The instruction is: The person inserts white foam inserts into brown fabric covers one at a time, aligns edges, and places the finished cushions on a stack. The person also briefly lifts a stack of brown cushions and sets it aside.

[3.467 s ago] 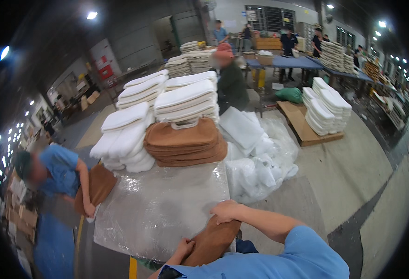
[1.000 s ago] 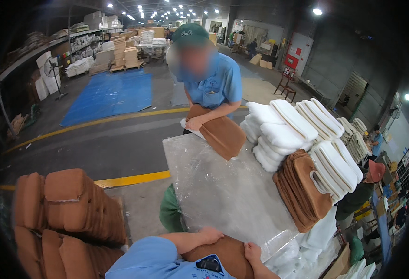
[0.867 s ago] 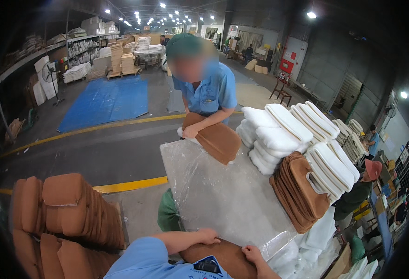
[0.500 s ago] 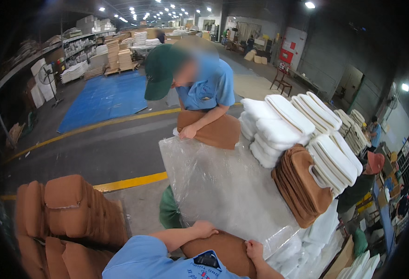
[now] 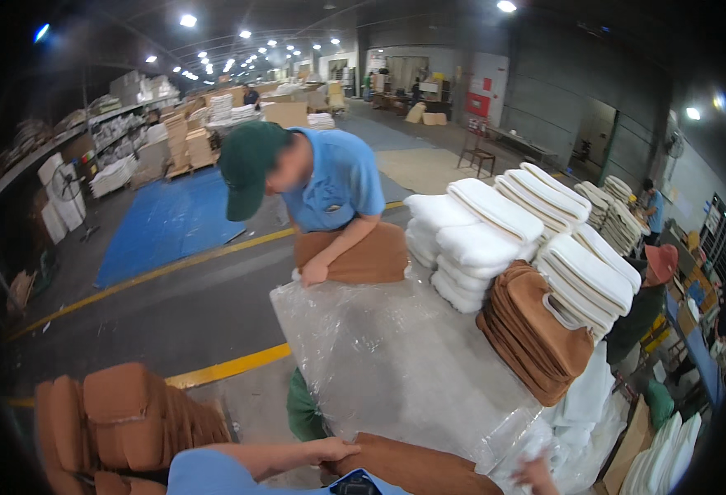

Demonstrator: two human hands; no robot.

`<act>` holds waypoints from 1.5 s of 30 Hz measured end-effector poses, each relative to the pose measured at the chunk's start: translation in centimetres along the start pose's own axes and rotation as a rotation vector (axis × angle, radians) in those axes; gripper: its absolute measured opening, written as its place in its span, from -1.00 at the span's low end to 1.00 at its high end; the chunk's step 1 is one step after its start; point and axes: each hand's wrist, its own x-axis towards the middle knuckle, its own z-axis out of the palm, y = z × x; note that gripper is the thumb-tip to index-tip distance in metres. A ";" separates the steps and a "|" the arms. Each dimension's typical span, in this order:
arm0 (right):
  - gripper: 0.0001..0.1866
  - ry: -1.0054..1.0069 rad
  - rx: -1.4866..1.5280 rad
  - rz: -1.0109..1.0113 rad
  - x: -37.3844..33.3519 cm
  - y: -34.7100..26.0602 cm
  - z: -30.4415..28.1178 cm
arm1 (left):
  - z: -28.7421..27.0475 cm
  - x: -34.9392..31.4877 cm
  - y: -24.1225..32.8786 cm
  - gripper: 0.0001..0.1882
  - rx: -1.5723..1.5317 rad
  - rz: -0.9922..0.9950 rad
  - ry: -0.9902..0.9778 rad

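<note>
A brown fabric cushion cover [image 5: 416,458] lies at the table's near edge, in front of my body. My left hand [image 5: 335,450] pinches its upper left edge, with fingers closed. To the right, off the cover, my right hand [image 5: 533,475] is blurred, its fingers apart and nothing seen in them. Clear plastic sheeting covers the grey tabletop [image 5: 387,346]. Across it, a co-worker in a blue shirt and green cap [image 5: 251,169] bends over another brown cushion piece [image 5: 354,254], one hand on its edge.
A stack of brown covers [image 5: 536,330] stands on the table's right, beside piles of white padding [image 5: 478,223]. Brown cushions [image 5: 132,412] are stacked at my left. White padding [image 5: 585,396] in plastic stands right of the table. A blue floor sheet [image 5: 165,223] lies beyond the yellow line.
My right hand has let go of the cover's right side and moved right. My left hand keeps hold of its edge. The view has shifted, and the co-worker remains bent over the far piece.
</note>
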 end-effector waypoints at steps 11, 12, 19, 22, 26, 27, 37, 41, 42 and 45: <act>-0.34 -0.022 -0.469 -0.147 2.6 -4.7 11.5 | -1.1 1.1 -1.2 -0.40 -0.159 -0.230 -0.026; -0.34 -0.085 -0.536 -0.139 2.4 -5.2 13.4 | -0.8 1.0 -0.8 -0.42 -0.150 -0.236 -0.031; -0.32 -0.215 -0.791 -0.083 1.5 -8.1 18.0 | 0.0 1.0 -1.0 -0.44 -0.066 -0.175 -0.075; -0.31 -0.231 -0.836 -0.036 1.8 -7.8 18.2 | 0.0 1.1 -1.5 -0.45 -0.049 -0.186 -0.072; -0.30 -0.236 -0.869 0.064 2.5 -6.4 17.8 | -0.4 1.9 -1.6 -0.45 -0.018 -0.215 -0.069; -0.29 -0.235 -0.881 0.104 2.4 -5.6 17.5 | 0.1 1.9 -2.0 -0.45 -0.013 -0.229 -0.071; -0.26 -0.243 -0.861 0.507 3.3 2.5 12.8 | 0.6 3.2 1.7 -0.43 0.278 -0.304 -0.001; -0.24 -0.297 -0.879 0.551 3.9 3.5 12.6 | 0.7 6.2 -0.4 -0.37 0.206 -0.439 0.144; -0.24 -0.263 -0.844 0.578 3.2 3.7 12.2 | 0.8 7.9 -0.2 -0.37 0.211 -0.404 0.151; -0.25 -0.270 -0.833 0.558 4.3 2.7 12.8 | 1.5 9.6 -0.1 -0.36 0.186 -0.367 0.214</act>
